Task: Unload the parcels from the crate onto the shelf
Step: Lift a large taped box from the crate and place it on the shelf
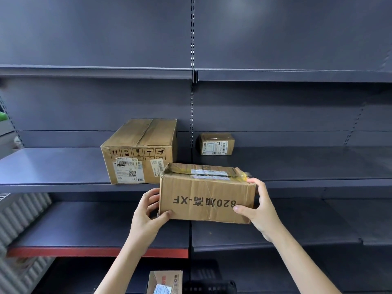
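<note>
- The parcel [206, 194] was in the air, just in front of the middle shelf [297, 164] and at the level of its front edge, with its printed text upside down.
- The left hand [148, 211] gripped the parcel's left end, thumb under the lower corner and fingers curled around the side.
- The right hand [257, 205] gripped its right end, thumb on the front face and fingers over the top corner.
- A big box [140, 151] stood on the shelf just left of and behind the parcel; a small box [216, 144] stood further back, to the right.
- Below the parcel, at the bottom of the view, another parcel [165, 282] waited beside a dark crate [210, 287].
- Risk, as I judge it: the parcel's left corner was very near the big box, so a push forward could knock it; the torn tape on top could also catch.
</note>
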